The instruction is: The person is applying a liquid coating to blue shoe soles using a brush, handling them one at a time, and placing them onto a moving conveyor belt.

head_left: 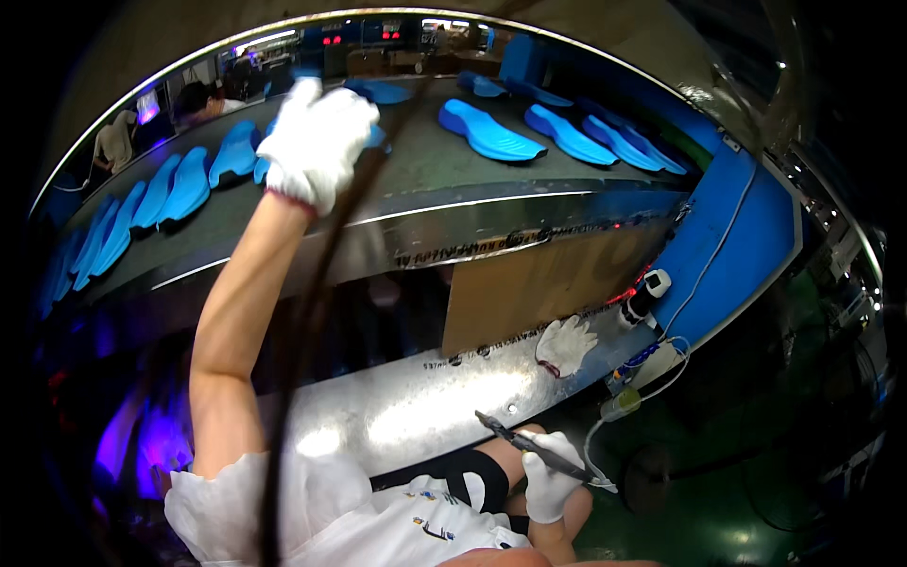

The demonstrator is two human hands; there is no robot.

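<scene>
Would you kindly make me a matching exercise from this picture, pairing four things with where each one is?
Things:
1. left hand
2. right hand
3. spare white glove
4. blue shoe sole

Places:
A. lying alone on the shiny metal ledge
B. low by the person's lap, gripping a thin dark tool
C. flat on the grey conveyor belt, right of the raised glove
D. raised up over the belt, among the soles

Pairs: 1-D, 2-B, 3-A, 4-C
</scene>
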